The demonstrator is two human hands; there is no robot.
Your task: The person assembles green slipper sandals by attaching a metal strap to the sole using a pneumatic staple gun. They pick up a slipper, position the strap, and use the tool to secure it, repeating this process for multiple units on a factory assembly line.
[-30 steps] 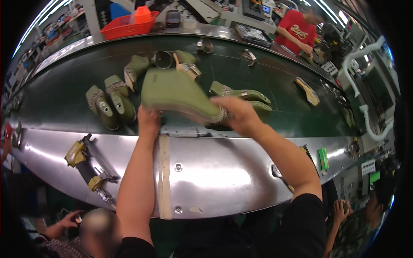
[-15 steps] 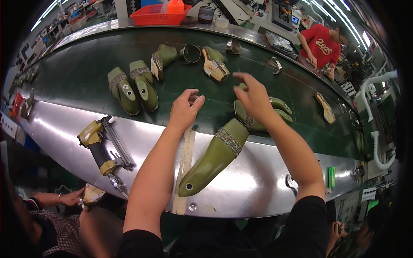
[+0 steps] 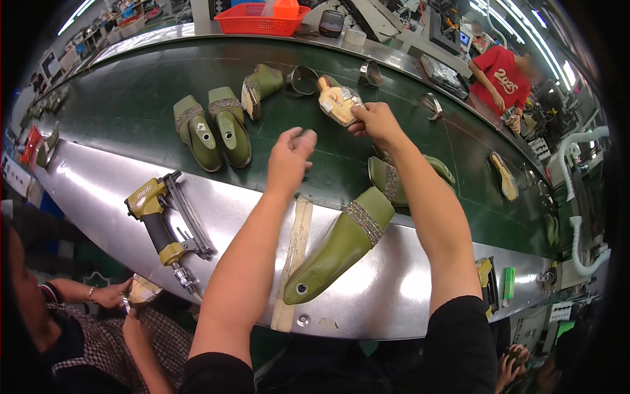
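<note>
Head view: right hand pinches the tan shoe sole at its near edge, on the green conveyor belt beyond the metal table. Left hand hovers just short of the sole, fingers loosely curled, holding nothing. An olive shoe last lies on the table between both forearms; a nail gun rests to the left.

Tan shoe sole at the right hand, green shoe last below

The tan shoe sole, glossy with a dark heel end, lies tilted on the dark green belt, its near edge pinched by the right hand. The olive-green shoe last, banded with grey mesh, lies slanted across the steel counter, toe down-left.
</note>
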